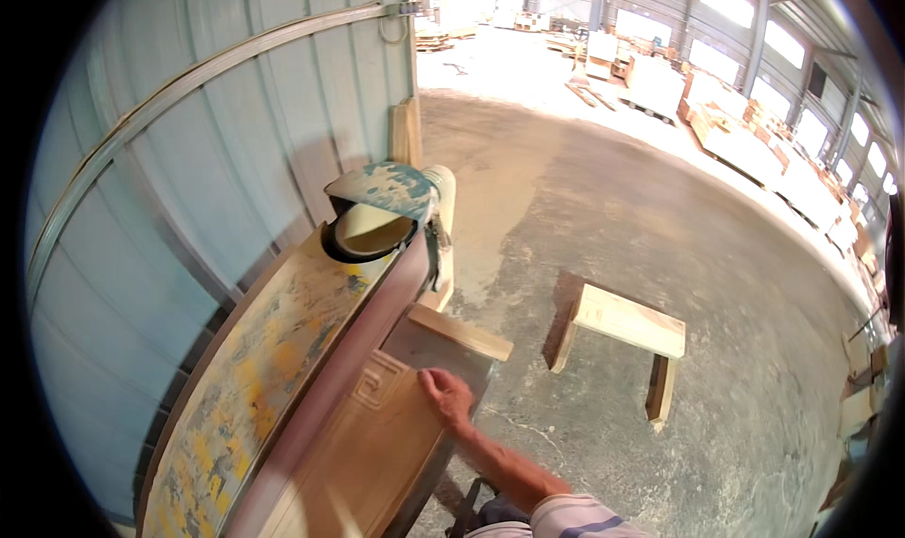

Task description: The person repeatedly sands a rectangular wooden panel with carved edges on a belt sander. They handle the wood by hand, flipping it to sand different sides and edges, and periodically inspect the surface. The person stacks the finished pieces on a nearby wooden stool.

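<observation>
A flat wooden board (pixel 363 448) with a carved square spiral (pixel 379 380) at its far end lies on the dark metal table of a belt sander. Its left long edge lies along the reddish sanding belt (pixel 363 335). My right hand (pixel 447 398) is at the board's far right corner, fingers curled in and closed on its edge. The fingertips are partly hidden by the hand. A wooden strip (pixel 460 331) crosses the table just beyond the board's far end. My left hand is out of the picture.
Left of the belt runs the paint-worn yellow and grey housing (pixel 259 373), with a round hooded opening (pixel 372 229) at its far end. A corrugated metal wall (pixel 217 132) stands behind it. A low wooden bench (pixel 627 321) stands on the concrete floor to the right; stacked wood lies farther off.
</observation>
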`<move>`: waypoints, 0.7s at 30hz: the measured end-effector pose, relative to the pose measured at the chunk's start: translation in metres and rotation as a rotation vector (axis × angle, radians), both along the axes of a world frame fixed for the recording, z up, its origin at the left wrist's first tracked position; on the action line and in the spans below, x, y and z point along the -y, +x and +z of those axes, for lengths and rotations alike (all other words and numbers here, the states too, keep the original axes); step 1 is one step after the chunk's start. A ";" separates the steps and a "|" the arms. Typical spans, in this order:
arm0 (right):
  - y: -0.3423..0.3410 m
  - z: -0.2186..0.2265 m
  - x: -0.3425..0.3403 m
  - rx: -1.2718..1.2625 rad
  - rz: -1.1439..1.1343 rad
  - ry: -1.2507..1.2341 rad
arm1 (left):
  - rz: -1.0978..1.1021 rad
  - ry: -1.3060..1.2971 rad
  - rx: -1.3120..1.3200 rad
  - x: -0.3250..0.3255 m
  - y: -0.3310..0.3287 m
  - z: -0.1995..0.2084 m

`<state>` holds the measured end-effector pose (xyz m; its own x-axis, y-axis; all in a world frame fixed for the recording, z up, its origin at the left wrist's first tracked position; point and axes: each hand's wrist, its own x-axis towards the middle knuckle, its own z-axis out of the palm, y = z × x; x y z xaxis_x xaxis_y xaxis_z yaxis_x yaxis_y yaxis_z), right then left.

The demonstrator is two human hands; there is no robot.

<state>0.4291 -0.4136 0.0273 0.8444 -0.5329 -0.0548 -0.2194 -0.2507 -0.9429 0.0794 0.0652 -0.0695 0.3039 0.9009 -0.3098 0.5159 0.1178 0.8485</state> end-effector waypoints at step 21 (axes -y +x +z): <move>-0.005 0.003 0.001 -0.043 -0.050 -0.142 | -0.172 -0.128 -0.007 -0.002 0.041 -0.004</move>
